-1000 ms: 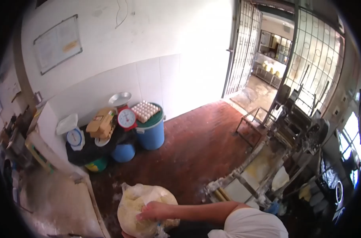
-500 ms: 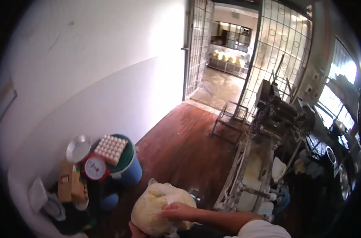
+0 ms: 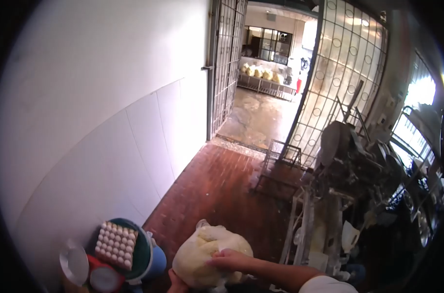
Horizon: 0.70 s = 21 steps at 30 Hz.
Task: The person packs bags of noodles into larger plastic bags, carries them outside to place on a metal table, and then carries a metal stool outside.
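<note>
The right hand (image 3: 230, 260) lies clenched over the top of the bag of dough (image 3: 207, 261). The left hand (image 3: 177, 284) cups it from beneath, its grip grasping the bag's underside. A tray of eggs (image 3: 116, 244) sits on a blue barrel (image 3: 156, 263) just beside it.

Bakery workroom: dough machine (image 3: 351, 166), egg tray (image 3: 116, 238).

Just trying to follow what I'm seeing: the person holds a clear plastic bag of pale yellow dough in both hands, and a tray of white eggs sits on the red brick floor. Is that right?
Not quite. In the head view the tray of white eggs rests on the green lid of a blue barrel, not on the red brick floor. The rest holds: both the right hand and left hand hold the clear plastic bag of pale yellow dough.
</note>
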Each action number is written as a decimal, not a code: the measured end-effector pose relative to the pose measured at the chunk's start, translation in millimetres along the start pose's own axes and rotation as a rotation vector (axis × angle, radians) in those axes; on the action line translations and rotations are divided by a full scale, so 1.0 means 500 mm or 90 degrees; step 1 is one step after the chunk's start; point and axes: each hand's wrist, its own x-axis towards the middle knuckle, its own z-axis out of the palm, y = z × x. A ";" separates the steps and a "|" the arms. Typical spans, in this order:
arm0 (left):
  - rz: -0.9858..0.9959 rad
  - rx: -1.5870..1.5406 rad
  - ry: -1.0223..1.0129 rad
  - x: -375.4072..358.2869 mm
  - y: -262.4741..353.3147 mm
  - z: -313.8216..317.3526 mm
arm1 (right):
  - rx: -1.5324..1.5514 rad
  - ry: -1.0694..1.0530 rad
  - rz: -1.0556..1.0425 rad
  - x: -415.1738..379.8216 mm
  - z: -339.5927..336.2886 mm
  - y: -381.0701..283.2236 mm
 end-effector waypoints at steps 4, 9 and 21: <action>-0.048 0.016 -0.044 0.238 0.089 0.104 | 0.047 0.107 0.044 0.108 -0.143 -0.092; -0.117 0.083 -0.106 0.504 0.185 0.260 | 0.171 0.195 0.040 0.201 -0.310 -0.206; -0.050 0.210 0.000 1.067 0.250 0.603 | 0.230 0.223 0.040 0.499 -0.837 -0.409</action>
